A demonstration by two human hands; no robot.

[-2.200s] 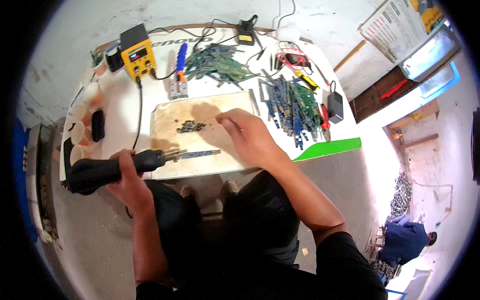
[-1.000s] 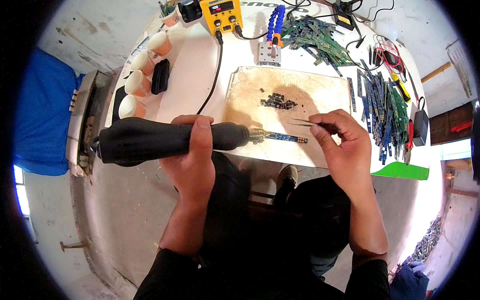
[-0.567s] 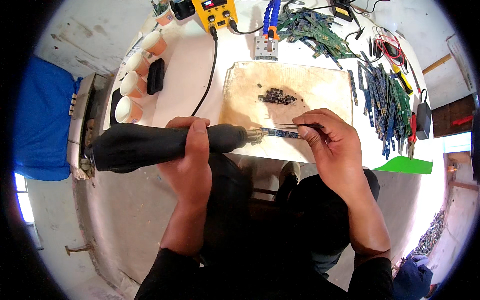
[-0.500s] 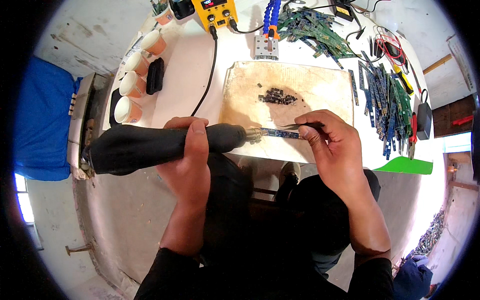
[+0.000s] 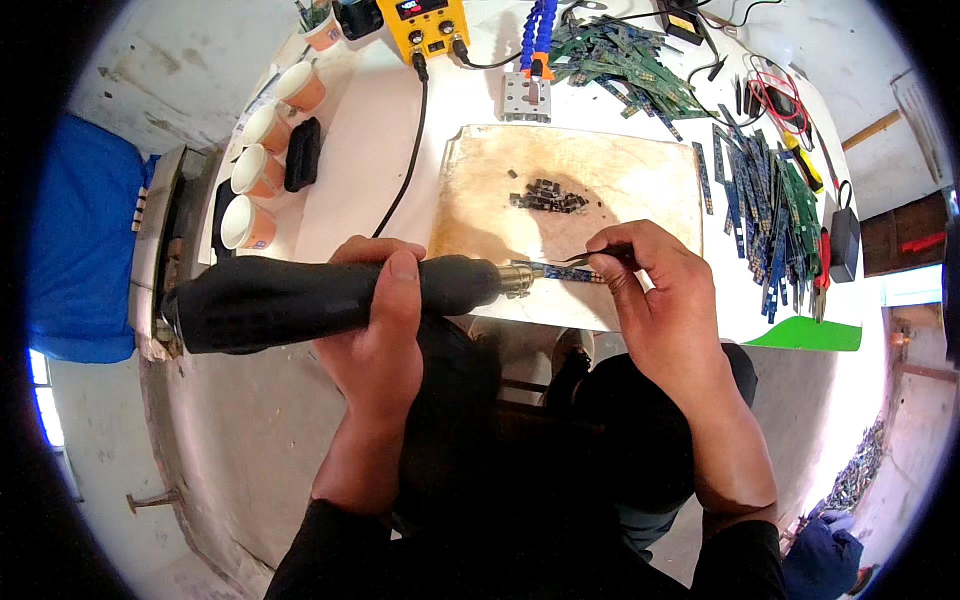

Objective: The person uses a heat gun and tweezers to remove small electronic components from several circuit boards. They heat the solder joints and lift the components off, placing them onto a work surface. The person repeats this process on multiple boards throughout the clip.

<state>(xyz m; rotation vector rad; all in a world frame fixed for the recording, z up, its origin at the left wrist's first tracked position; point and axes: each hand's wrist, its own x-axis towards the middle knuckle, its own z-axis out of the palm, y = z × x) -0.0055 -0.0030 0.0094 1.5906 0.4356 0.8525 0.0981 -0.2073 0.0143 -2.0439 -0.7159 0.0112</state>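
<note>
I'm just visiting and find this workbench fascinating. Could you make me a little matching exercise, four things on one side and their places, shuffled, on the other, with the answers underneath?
Things
1. heat gun
2. tweezers
3. small black pieces
4. paper cups

Places
A. heaped on the tan board
B. in the person's right hand
C. lined up along the left side of the white table
D. gripped in the person's left hand

Right pairs
1-D, 2-B, 3-A, 4-C
</note>
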